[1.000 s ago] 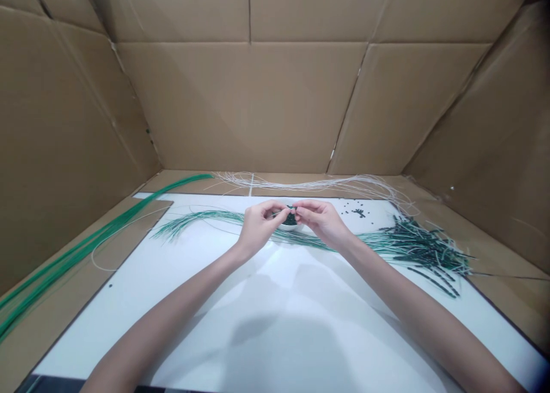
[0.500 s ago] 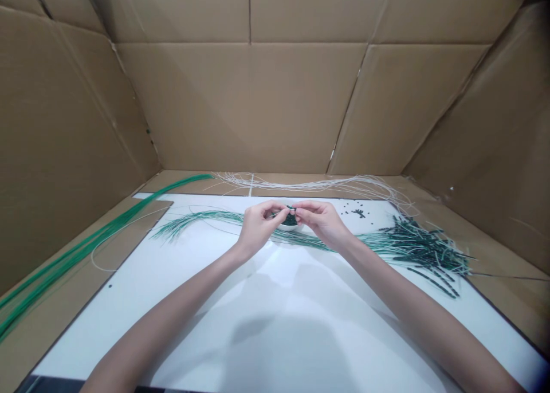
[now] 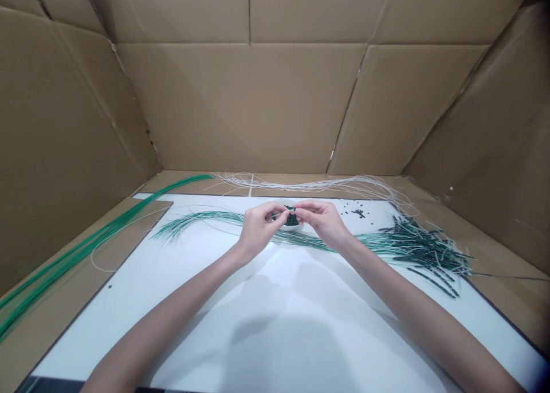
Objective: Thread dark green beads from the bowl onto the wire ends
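One thin pale strand (image 3: 278, 213) is being pinched in the left hand (image 3: 259, 226) over one white bowl (image 3: 292, 228) of dark beads (image 3: 291, 217), while the fingertips of the right hand (image 3: 322, 220) are being pressed together close by, anything between them being too small to tell. One long green-and-white bundle (image 3: 215, 215) is being supported by one white board (image 3: 275, 347); beyond it, one green bundle (image 3: 124, 214) and one white bundle (image 3: 309, 185) are being borne by cardboard (image 3: 193, 178).
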`<state>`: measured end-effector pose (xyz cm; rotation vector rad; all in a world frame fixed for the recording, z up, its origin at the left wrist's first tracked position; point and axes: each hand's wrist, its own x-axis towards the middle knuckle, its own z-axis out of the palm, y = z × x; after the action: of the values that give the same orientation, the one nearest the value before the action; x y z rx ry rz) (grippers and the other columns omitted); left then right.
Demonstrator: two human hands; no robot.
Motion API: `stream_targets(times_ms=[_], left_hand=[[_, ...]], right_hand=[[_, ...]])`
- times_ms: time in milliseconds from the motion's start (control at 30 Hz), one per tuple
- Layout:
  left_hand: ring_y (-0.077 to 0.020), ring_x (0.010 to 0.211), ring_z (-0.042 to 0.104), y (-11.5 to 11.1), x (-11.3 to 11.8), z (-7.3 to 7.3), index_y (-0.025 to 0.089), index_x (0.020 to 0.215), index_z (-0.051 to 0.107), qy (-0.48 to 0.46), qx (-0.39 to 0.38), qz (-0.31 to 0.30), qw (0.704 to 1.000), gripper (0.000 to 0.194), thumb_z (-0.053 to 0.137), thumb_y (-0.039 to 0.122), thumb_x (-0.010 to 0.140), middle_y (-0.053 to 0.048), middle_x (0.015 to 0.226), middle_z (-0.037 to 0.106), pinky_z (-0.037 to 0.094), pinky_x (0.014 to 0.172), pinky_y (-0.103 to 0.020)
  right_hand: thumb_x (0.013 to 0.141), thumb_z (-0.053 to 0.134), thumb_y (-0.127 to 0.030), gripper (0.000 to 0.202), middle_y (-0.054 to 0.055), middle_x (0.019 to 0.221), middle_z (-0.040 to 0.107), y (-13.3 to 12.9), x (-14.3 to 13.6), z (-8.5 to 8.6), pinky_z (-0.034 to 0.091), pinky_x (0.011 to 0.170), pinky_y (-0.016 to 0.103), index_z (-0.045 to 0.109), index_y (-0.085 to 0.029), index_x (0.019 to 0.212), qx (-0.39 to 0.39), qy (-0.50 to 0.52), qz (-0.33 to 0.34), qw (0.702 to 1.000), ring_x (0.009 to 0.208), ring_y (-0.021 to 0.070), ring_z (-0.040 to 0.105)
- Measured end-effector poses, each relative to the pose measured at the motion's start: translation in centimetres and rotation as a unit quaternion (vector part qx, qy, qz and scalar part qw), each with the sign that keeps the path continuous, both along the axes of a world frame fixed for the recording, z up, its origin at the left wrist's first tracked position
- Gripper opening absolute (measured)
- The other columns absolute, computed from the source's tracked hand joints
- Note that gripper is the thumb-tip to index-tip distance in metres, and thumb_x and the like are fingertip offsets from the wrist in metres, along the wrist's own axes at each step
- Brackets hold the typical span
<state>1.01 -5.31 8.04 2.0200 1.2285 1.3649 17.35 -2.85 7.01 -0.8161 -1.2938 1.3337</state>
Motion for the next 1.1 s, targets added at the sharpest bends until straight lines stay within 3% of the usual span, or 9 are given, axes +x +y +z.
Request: stream_targets(times_ms=[400,700,933,1100], left_hand=[[-0.0053,0.049,0.040,-0.05,-0.13,0.05,0.016,0.070,0.064,0.043,0.052,0.000,0.998,0.012,0.055,0.021,0.076,0.003,0.062,0.060,0.033,0.051,-0.017],[-0.0054,0.050,0.041,-0.21,-0.04,0.31,0.016,0.067,0.060,0.052,0.048,0.003,0.997,0.010,0.053,0.017,0.074,0.003,0.062,0.058,0.034,0.051,-0.017],[-0.0061,0.052,0.042,-0.02,-0.21,-0.01,0.016,0.071,0.059,0.075,0.058,-0.008,0.995,0.010,0.051,0.018,0.076,0.002,0.065,0.058,0.035,0.053,-0.017],[-0.0063,0.051,0.040,0.03,-0.28,0.04,0.016,0.073,0.061,0.076,0.051,-0.026,0.995,0.014,0.050,0.022,0.079,0.002,0.065,0.059,0.034,0.052,-0.018]], right_hand=[[0.059,0.071,-0.028,0.014,0.002,0.070,0.066,-0.18,0.29,0.44,0.045,0.056,0.025,0.069,-0.018,0.069,0.062,-0.081,-0.030,0.994,0.058,0.0105,0.054],[0.064,0.067,-0.033,0.018,0.004,0.075,0.067,-0.28,0.34,0.27,0.047,0.057,0.026,0.068,-0.017,0.073,0.120,-0.137,-0.036,0.983,0.065,0.0139,0.058],[0.069,0.063,-0.031,0.016,0.004,0.077,0.065,-0.46,0.66,0.42,0.046,0.063,0.027,0.068,-0.018,0.075,0.183,-0.198,-0.030,0.963,0.070,0.0147,0.058],[0.067,0.065,-0.032,0.016,0.003,0.075,0.066,-0.62,0.46,0.82,0.046,0.059,0.026,0.069,-0.018,0.074,0.144,-0.170,-0.005,0.975,0.065,0.0133,0.057]])
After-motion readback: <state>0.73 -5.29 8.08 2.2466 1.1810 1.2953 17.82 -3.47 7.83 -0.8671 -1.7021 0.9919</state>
